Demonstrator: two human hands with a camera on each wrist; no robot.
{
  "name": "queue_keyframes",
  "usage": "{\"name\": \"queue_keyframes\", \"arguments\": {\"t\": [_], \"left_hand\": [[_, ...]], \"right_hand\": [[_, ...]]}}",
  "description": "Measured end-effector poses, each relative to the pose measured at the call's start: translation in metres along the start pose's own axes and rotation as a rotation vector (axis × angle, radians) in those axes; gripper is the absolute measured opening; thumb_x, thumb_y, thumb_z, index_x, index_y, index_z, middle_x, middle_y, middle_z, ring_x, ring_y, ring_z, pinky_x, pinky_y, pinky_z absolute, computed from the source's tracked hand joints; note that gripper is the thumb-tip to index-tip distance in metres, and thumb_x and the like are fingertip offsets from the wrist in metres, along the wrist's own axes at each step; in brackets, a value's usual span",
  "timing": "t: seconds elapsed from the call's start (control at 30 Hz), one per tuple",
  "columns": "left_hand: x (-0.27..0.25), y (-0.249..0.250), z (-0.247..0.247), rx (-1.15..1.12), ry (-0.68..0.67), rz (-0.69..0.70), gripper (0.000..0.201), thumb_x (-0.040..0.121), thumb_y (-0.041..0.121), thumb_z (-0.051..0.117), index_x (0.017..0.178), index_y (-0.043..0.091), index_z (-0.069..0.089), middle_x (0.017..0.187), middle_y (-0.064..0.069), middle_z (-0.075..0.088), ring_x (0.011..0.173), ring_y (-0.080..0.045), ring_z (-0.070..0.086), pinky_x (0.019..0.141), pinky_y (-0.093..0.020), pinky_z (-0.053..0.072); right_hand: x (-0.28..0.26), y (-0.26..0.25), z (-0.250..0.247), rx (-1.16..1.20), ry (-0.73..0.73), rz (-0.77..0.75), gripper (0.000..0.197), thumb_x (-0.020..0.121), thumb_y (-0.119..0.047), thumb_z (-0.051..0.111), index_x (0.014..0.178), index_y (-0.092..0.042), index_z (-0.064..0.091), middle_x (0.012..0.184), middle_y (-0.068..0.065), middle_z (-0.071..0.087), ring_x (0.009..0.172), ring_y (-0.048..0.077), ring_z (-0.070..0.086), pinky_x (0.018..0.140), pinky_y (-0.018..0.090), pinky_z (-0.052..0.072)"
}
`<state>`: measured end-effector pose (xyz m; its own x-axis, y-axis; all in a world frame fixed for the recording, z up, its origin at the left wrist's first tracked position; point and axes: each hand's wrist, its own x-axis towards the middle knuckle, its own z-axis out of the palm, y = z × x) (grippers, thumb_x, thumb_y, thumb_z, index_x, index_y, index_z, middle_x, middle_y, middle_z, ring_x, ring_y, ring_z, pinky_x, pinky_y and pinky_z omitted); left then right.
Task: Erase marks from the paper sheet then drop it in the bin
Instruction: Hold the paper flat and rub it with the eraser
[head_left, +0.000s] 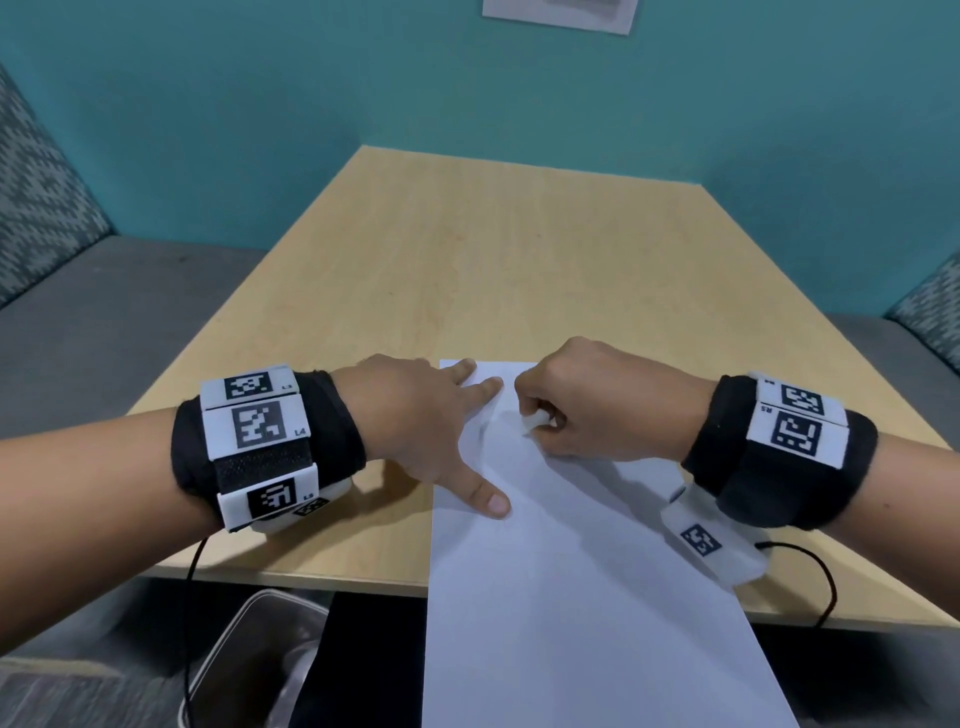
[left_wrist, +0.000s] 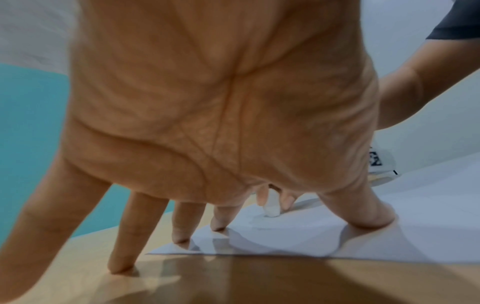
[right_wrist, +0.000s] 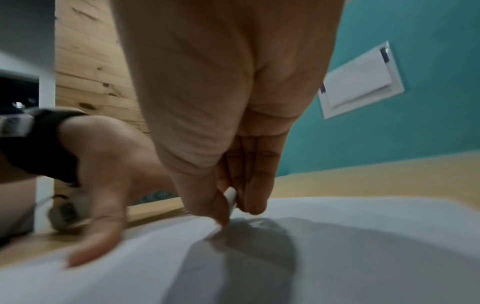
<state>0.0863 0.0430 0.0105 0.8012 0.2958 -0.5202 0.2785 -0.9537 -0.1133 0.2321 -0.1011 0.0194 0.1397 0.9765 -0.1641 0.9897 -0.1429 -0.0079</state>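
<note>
A light wooden bench (head_left: 467, 249) carries a white paper sheet (head_left: 571, 571) whose near end overhangs the bench's front edge. Below that edge, to the left, sits a clear bin (head_left: 249, 654). The left hand (head_left: 410, 421) lies spread, fingers straight, pressing the sheet's far left corner. The right hand (head_left: 587, 405) pinches a small white eraser (head_left: 535, 422), its tip on the paper.

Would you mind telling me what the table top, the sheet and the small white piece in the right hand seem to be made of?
Table top: pale wood or wood-look laminate, with fine grain lines and a soft sheen; which one is unclear. Sheet: thin matte white paper, lying flat and overhanging the near edge. White piece pinched in the right hand: probably a rubber or vinyl eraser, dull white with a rounded tip.
</note>
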Motion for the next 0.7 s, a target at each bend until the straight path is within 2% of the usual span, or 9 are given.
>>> {"name": "queue_keyframes", "arguments": {"t": [0.13,0.27,0.43,0.5,0.63,0.7], "left_hand": [[-0.002,0.002,-0.001,-0.004,-0.026,-0.015,0.142,0.059,0.109,0.046,0.166,0.043,-0.02,0.176,0.014,-0.021,0.164,-0.028,0.016,0.115,-0.05,0.044],[-0.002,0.003,-0.002,-0.001,-0.014,-0.018,0.145,0.06,0.107,0.049,0.168,0.037,-0.018,0.176,0.015,-0.019,0.163,-0.027,0.018,0.112,-0.046,0.047],[0.0,0.003,-0.004,-0.003,0.003,-0.018,0.147,0.059,0.108,0.051,0.17,0.034,-0.013,0.177,0.015,-0.015,0.154,-0.024,0.039,0.104,-0.041,0.052],[0.0,0.002,-0.004,-0.008,0.01,-0.023,0.15,0.057,0.108,0.051,0.17,0.032,-0.012,0.177,0.017,-0.012,0.151,-0.023,0.043,0.104,-0.041,0.052],[0.0,0.002,-0.006,-0.008,0.023,-0.026,0.151,0.055,0.109,0.051,0.171,0.032,-0.009,0.177,0.019,-0.006,0.14,-0.022,0.054,0.1,-0.041,0.054],[-0.001,0.002,-0.006,-0.011,0.02,-0.03,0.152,0.056,0.109,0.052,0.171,0.031,-0.01,0.177,0.019,-0.007,0.141,-0.021,0.054,0.101,-0.041,0.053]], "right_hand": [[0.005,0.013,-0.004,0.013,0.06,0.089,0.003,0.085,-0.024,0.065,0.084,-0.023,0.062,0.073,-0.006,0.058,0.073,0.027,0.063,0.066,0.048,0.061],[0.002,-0.001,0.004,0.045,0.03,0.046,0.008,0.088,-0.027,0.065,0.087,-0.027,0.056,0.075,-0.007,0.055,0.074,0.027,0.063,0.066,0.045,0.06],[0.01,0.008,-0.003,0.077,0.042,0.109,0.005,0.086,-0.025,0.066,0.088,-0.021,0.066,0.074,-0.007,0.059,0.073,0.025,0.063,0.068,0.048,0.061],[0.013,0.005,-0.002,0.097,0.053,0.121,0.005,0.085,-0.026,0.067,0.087,-0.021,0.066,0.075,-0.007,0.06,0.074,0.025,0.065,0.069,0.048,0.062],[0.013,-0.01,0.003,0.1,0.019,0.079,0.009,0.087,-0.025,0.066,0.095,-0.02,0.069,0.078,-0.005,0.062,0.078,0.027,0.066,0.069,0.044,0.061],[0.017,-0.005,0.0,0.091,0.029,0.104,0.006,0.086,-0.023,0.067,0.092,-0.021,0.068,0.076,-0.004,0.061,0.077,0.028,0.066,0.069,0.045,0.061]]}}
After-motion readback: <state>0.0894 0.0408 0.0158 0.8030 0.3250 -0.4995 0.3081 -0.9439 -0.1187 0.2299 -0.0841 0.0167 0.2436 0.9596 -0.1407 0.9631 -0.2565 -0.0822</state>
